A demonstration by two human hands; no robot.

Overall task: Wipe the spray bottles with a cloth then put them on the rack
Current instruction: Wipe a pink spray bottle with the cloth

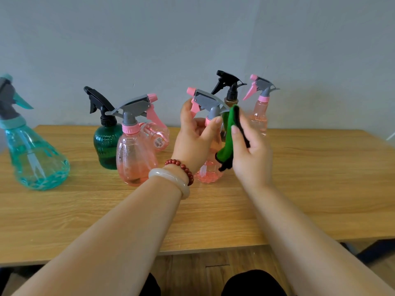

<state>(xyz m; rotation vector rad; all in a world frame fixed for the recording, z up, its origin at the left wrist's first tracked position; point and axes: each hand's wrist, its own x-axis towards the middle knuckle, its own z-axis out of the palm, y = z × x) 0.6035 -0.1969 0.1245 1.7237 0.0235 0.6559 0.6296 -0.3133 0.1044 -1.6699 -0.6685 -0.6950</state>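
My left hand point(195, 137) grips a pink spray bottle point(208, 175) by its neck, just under the grey and pink trigger head, and holds it upright above the wooden table point(310, 189). My right hand point(251, 152) pinches a folded green and black cloth point(232, 133) and presses it against the bottle's right side near the neck. Most of the bottle's body is hidden behind my hands. No rack is in view.
Several other spray bottles stand on the table: a teal one point(36, 159) at far left, a dark green one point(106, 144), a pink one point(134, 157), a pink one lying down point(157, 135), a brown one with a black head point(229, 90) and a tall pink one point(259, 112).
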